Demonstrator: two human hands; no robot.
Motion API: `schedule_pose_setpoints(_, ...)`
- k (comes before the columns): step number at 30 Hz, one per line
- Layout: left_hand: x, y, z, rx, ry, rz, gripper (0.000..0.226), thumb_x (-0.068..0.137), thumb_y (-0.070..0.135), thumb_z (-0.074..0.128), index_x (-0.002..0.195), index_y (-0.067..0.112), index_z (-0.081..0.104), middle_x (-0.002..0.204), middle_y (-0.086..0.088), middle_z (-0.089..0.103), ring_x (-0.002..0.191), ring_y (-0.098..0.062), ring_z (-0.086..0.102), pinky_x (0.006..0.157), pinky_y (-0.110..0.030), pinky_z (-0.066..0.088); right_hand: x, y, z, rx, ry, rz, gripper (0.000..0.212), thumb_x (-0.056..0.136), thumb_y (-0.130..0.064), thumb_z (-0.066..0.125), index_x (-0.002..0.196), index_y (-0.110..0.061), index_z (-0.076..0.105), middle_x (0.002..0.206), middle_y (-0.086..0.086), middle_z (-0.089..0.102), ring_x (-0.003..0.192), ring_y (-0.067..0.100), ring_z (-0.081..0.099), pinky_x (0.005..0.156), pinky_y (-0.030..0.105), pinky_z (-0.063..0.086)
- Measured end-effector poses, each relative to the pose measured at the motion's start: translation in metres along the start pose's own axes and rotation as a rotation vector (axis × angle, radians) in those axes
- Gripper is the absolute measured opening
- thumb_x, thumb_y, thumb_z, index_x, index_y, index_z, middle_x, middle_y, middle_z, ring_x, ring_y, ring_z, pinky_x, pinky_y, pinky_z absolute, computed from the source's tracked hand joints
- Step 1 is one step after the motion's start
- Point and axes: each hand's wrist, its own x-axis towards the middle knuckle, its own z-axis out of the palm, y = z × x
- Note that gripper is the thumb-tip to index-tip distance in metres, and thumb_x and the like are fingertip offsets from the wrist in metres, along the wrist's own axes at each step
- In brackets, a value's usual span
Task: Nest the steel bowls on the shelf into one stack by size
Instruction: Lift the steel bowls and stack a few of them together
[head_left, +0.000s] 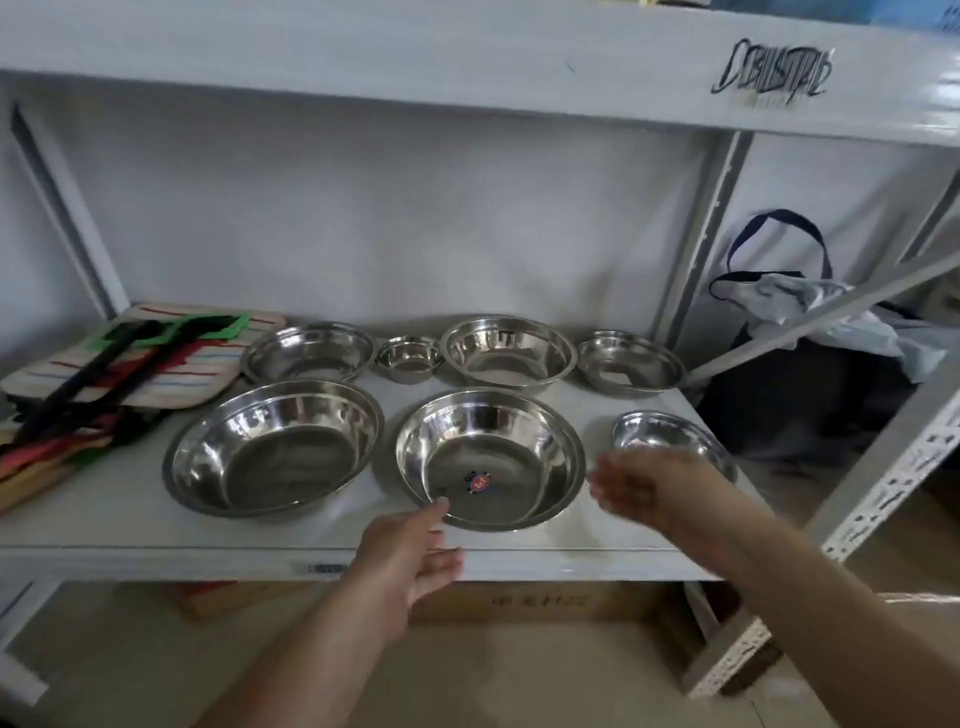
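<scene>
Several steel bowls stand apart on the white shelf (130, 525). At the front are a wide bowl (272, 447), a bowl with a red-blue sticker (488, 457) and a smaller bowl (665, 434). Behind them stand a medium bowl (310, 352), a tiny bowl (409, 357), a deep bowl (509, 351) and a small bowl (629, 362). My left hand (410, 556) is open at the sticker bowl's near left rim, thumb touching it. My right hand (649, 488), blurred and open, hovers at that bowl's right side and hides part of the front right bowl.
A striped pot holder (208, 364) and long utensils with black, red and green handles (93, 384) fill the shelf's left end. Metal uprights (701, 234) frame the bay under an upper shelf (467, 57). A dark bag (779, 374) sits to the right.
</scene>
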Motion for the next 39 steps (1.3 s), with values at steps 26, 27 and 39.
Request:
schedule_pose_setpoints(26,0.037,0.0,0.005,-0.103,-0.05,0.032,0.021,0.093,0.007,0.067,0.109,-0.005,0.07,0.099,-0.032,0.072,0.073,-0.043,0.072,0.041,-0.031,0.057,0.271,-0.016,0.058,-0.033,0.238,0.227,0.011,0.094,-0.004,0.068,0.097,0.006,0.066,0.082,0.019,0.069,0.051,0.028,0.068,0.039,0.032,0.056)
schedule_pose_setpoints(27,0.037,0.0,0.005,-0.111,-0.047,0.028,0.021,0.093,0.007,0.066,0.109,-0.006,0.069,0.098,-0.032,0.072,0.074,-0.044,0.072,0.04,-0.031,0.057,0.271,-0.016,0.059,-0.022,0.251,0.225,0.008,0.094,-0.002,0.067,0.093,0.006,0.064,0.081,0.02,0.069,0.045,0.028,0.068,0.032,0.03,0.053)
schedule_pose_setpoints(39,0.039,0.0,0.004,-0.113,-0.013,0.037,0.017,0.094,0.005,0.064,0.109,-0.003,0.068,0.097,-0.027,0.073,0.062,-0.038,0.075,0.047,-0.033,0.06,0.256,-0.047,0.057,0.128,0.176,0.108,0.013,0.098,0.002,0.058,0.111,0.007,0.058,0.099,0.024,0.068,0.061,0.03,0.073,0.037,0.026,0.056)
